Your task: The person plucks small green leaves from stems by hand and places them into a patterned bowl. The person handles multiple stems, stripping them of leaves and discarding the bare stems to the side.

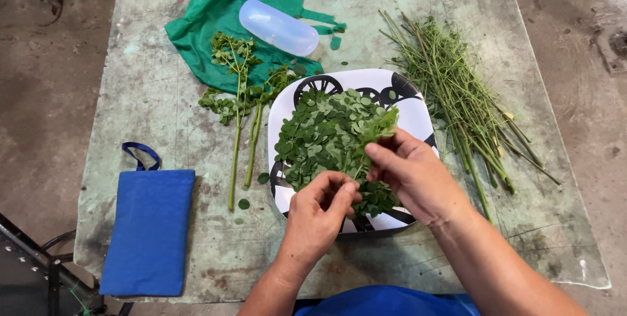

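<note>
Left hand (320, 208) pinches thin stem base at 6 o'clock; right hand (408, 172) pinches leafy green sprig (379, 123) over square white-black plate (411, 110); best strip gently downward.

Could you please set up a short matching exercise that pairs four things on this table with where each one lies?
Things:
1. blue pouch
2. bare stems
3. clear plastic container
4. heap of small leaves

Places:
A. on the white plate
B. on the green cloth
C. at the table's near left corner
D. to the right of the plate

Pairs: 1-C, 2-D, 3-B, 4-A
</note>
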